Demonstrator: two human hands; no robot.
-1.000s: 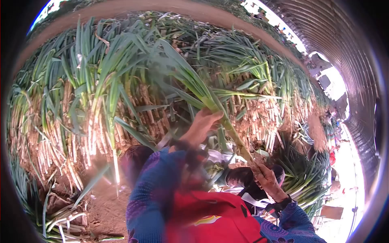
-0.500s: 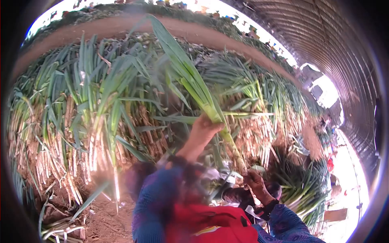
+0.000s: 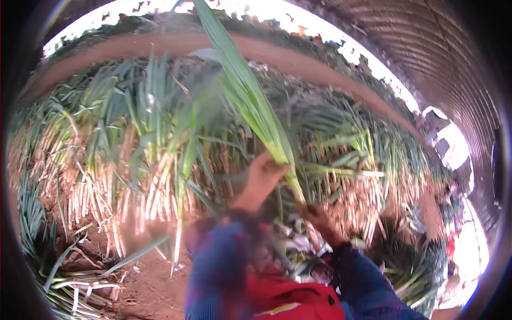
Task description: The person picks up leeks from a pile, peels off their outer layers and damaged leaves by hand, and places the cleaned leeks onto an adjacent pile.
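A large green onion [image 3: 248,93] slants across the middle, its long leaves up and its pale stalk down toward my body. My left hand [image 3: 262,175] is closed around it where the leaves meet the stalk. Lower on the same stalk, my right hand [image 3: 319,217] is closed, its fingers pressed on the stem. Blur hides the exact grip of the right fingers. The root end shows dimly below the right hand, above my red apron [image 3: 298,301].
Bundled green onions [image 3: 154,181] stand in rows to the left, and more [image 3: 352,197] to the right. Loose stalks [image 3: 88,285] lie on the bare soil [image 3: 149,288] at lower left. A ribbed curved roof [image 3: 437,58] arches over the right side.
My right hand has moved up the stalk, closer to my left hand. My left hand keeps its hold. The whole view has shifted a little.
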